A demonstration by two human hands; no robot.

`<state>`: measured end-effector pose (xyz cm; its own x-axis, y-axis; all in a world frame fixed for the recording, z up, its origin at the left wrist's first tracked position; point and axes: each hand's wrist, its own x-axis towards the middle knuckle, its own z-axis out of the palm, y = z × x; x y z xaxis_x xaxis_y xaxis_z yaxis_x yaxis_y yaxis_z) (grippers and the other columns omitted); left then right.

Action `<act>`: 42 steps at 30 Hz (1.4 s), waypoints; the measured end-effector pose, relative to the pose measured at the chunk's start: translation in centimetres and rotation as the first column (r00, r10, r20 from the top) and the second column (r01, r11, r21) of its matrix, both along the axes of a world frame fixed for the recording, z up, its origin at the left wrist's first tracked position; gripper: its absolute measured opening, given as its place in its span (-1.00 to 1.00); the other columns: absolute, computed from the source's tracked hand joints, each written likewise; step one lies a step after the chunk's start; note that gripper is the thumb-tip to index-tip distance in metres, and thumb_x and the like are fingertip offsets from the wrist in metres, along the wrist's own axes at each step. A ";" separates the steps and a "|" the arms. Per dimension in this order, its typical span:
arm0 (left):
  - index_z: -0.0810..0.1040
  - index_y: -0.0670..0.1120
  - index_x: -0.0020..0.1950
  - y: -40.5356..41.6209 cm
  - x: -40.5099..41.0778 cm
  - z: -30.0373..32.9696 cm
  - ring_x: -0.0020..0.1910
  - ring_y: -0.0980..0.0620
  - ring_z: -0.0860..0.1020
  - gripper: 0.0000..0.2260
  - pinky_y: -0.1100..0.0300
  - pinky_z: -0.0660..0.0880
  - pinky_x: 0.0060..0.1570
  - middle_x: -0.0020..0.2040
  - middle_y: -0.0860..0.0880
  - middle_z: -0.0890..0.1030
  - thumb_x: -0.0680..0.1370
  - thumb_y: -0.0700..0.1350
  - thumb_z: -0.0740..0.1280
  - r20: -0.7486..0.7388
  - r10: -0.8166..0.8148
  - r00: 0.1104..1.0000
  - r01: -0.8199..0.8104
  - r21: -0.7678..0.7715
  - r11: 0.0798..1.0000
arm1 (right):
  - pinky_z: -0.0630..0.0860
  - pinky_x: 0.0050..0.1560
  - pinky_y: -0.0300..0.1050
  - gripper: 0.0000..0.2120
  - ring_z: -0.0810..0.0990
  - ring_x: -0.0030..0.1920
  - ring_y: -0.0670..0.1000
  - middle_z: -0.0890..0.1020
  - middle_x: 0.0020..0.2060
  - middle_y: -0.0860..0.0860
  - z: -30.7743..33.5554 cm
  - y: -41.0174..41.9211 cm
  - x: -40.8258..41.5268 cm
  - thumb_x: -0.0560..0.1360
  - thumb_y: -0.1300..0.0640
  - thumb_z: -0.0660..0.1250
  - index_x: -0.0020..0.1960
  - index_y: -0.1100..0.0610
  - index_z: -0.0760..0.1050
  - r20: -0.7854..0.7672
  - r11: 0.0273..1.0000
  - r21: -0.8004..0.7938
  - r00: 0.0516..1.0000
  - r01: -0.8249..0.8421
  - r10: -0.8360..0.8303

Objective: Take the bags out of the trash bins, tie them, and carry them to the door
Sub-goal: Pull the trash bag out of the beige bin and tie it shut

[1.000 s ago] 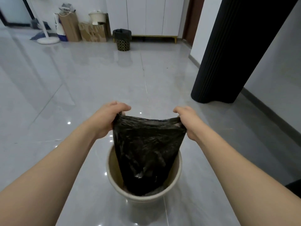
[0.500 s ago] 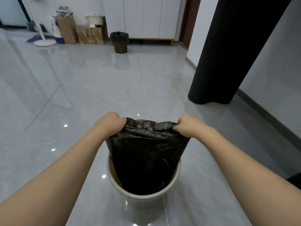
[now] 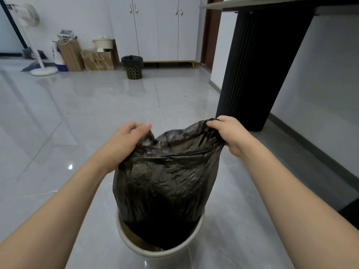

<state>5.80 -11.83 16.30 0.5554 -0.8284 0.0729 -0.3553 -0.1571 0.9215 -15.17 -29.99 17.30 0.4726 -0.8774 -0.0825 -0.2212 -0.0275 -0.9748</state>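
A black trash bag stands half lifted out of a cream round bin on the floor in front of me. My right hand pinches the bag's top right edge and holds it highest. My left hand rests at the bag's top left edge with its fingers loosened and spread; whether it still grips the plastic is unclear. The bag's mouth sags open between the hands. A second bin, dark with a black liner, stands far off by the white cabinets.
A thick black ribbed table leg stands close on the right, under a tabletop. White cabinets line the far wall. Cardboard boxes and a standing fan sit at the far left. A brown door frame shows beside the cabinets.
The bag has come further up out of the bin. My right hand rose and moved right with the edge. My left hand's fist has loosened, its fingers now spread.
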 end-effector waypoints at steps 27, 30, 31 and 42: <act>0.29 -0.07 -0.40 6.7 8.2 7.0 -0.39 -0.05 0.28 -0.86 0.11 0.23 -0.40 -0.48 0.06 0.33 0.37 -0.14 0.17 0.213 0.615 0.759 -0.542 -0.316 0.779 | 0.34 -0.34 -0.16 -0.80 0.49 -0.25 -0.05 0.51 -0.32 -0.08 7.9 8.1 13.4 0.52 0.09 0.31 -0.28 -0.05 0.43 -0.494 0.573 -0.641 0.846 -0.511 0.201; 0.29 -0.08 -0.37 9.0 9.7 6.0 -0.39 -0.06 0.31 -0.86 0.11 0.20 -0.41 -0.44 0.01 0.35 0.39 -0.11 0.16 0.299 0.655 0.694 -0.590 -0.286 0.755 | 0.30 -0.34 -0.14 -0.85 0.50 -0.24 0.02 0.50 -0.34 -0.06 7.0 9.1 16.2 0.50 0.12 0.32 -0.25 0.02 0.48 -0.465 0.566 -0.647 0.852 -0.512 0.240; 0.29 -0.07 -0.36 9.9 10.2 5.1 -0.39 -0.07 0.33 -0.86 0.11 0.21 -0.41 -0.43 0.00 0.37 0.40 -0.10 0.15 0.329 0.656 0.679 -0.601 -0.264 0.755 | 0.33 -0.31 -0.12 -0.90 0.51 -0.20 0.05 0.52 -0.32 -0.03 6.4 9.6 17.1 0.49 0.12 0.32 -0.21 0.06 0.51 -0.463 0.560 -0.648 0.851 -0.517 0.249; 0.48 -0.06 -0.12 20.3 13.1 -15.8 -0.22 -0.12 0.50 -0.92 0.13 0.38 -0.29 -0.18 -0.05 0.57 0.45 -0.15 0.20 0.486 0.286 0.826 -0.537 0.522 0.663 | 0.37 -0.19 -0.08 -0.86 0.47 -0.12 0.13 0.44 -0.15 0.03 -9.6 15.2 26.2 0.43 0.28 0.20 -0.10 0.06 0.37 -0.968 0.184 -0.251 0.250 -0.951 -0.026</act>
